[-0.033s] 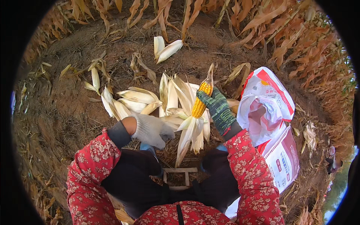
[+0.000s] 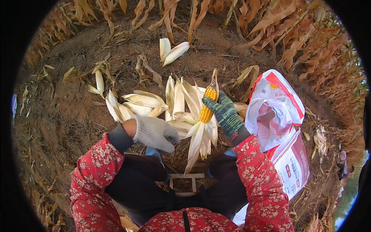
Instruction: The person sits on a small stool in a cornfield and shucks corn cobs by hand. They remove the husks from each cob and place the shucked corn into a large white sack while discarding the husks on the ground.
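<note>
In my right hand [image 2: 225, 113], which wears a green knitted glove, is a corn cob [image 2: 208, 106] with yellow kernels. The fingers wrap round its side, and its dry tip points away from me. Pale husk leaves [image 2: 196, 145] are peeled back and hang from the cob's near end. My left hand [image 2: 154, 133], in a white knitted glove, is held low to the left of those leaves. Its thumb stands apart from the fingers, and I see nothing in it. Beyond it, several ears in husk [image 2: 142, 103] lie on the ground with loose pale husks [image 2: 178, 98].
A white and red sack [image 2: 284, 91] lies at the right with its mouth gaping. Farther off rest two husked-over ears [image 2: 174, 53]. A small wooden frame [image 2: 187, 176] is between my feet. Dry corn stalks [image 2: 278, 27] border the soil at the far side and right.
The cob in my right hand has shifted slightly toward me, its tip a little lower. My left hand stays almost where it was.
</note>
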Motion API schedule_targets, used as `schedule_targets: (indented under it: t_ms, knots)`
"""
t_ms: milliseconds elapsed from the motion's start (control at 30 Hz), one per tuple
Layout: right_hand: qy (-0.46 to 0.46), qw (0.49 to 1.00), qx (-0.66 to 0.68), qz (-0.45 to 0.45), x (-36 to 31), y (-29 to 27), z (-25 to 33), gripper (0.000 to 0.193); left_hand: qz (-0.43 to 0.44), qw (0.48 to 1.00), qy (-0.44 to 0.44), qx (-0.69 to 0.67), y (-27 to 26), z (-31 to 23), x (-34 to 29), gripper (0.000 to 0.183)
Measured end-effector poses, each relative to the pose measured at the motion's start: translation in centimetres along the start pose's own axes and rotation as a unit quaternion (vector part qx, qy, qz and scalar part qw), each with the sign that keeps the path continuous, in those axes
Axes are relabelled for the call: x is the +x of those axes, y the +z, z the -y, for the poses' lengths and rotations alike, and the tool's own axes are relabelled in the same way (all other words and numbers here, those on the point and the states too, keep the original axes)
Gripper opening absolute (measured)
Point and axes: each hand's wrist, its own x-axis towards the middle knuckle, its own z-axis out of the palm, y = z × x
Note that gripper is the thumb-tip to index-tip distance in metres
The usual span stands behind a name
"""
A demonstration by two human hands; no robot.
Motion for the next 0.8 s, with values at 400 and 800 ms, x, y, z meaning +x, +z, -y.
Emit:
schedule_targets:
  t_ms: [400,800]
  knots:
    - [0.016,0.953,-0.061,0.297,-3.0,4.3,-0.5,0.054,-0.281,0.949,-0.030,-0.138,-0.1,0.3,1.5,0.048]
    - [0.034,0.917,-0.357,0.176,-3.7,4.7,4.8,0.059,-0.376,0.804,-0.029,-0.459,-0.1,3.3,3.1,0.033]
